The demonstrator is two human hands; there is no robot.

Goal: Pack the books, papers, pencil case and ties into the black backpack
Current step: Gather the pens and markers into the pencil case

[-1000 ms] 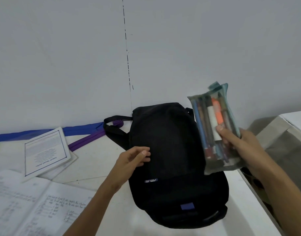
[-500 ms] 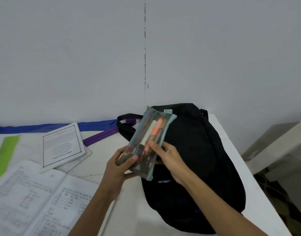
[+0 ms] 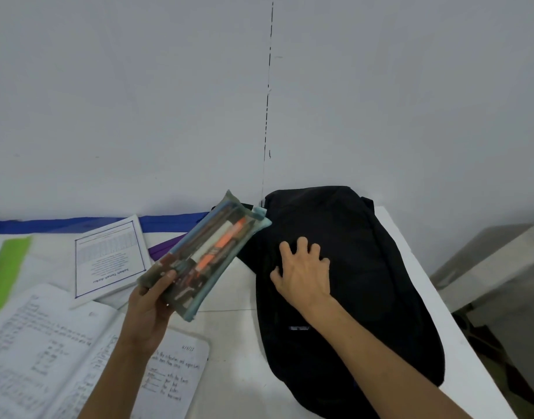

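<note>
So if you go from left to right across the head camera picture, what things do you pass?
Green strip → open notebook → white booklet → pencil case in the left hand → right hand on the black backpack → grey box.

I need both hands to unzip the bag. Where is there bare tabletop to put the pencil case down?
Bare white tabletop lies between the handwritten loose sheet and the black fabric backpack, below the clear mesh pencil case in the left hand. A strip runs along the backpack's right. The left side is crowded: open notebook, white blue-bordered booklet.
</note>
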